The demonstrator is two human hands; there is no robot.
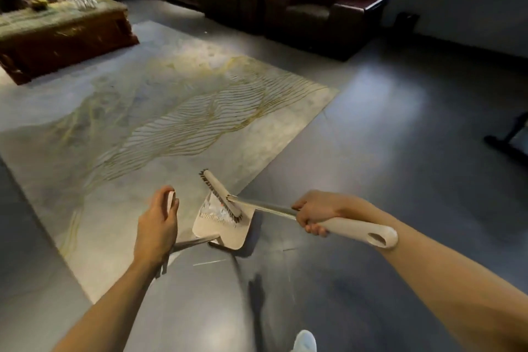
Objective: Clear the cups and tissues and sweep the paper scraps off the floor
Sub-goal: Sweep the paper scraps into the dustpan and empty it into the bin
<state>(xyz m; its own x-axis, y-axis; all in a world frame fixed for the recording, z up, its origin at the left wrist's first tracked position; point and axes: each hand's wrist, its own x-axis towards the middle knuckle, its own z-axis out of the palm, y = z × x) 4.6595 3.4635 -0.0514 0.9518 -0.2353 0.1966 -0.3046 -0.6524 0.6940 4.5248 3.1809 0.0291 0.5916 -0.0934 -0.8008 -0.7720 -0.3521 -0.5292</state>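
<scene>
My right hand (313, 213) grips the broom's cream handle (357, 230). The broom's brush head (221, 194) lies across the mouth of the cream dustpan (217, 230). White paper scraps (214, 210) sit inside the pan under the bristles. The dustpan rests on the grey floor at the rug's near corner. My left hand (157, 223) is curled round the top of the dustpan's upright handle (171, 199), whose metal shaft (194, 241) runs down to the pan.
A large grey rug with gold lines (160, 123) covers the floor ahead. A dark wooden coffee table (65, 34) with glassware stands at the far left. Dark armchairs (308, 8) line the back wall. A black stand foot (508, 140) juts in at right.
</scene>
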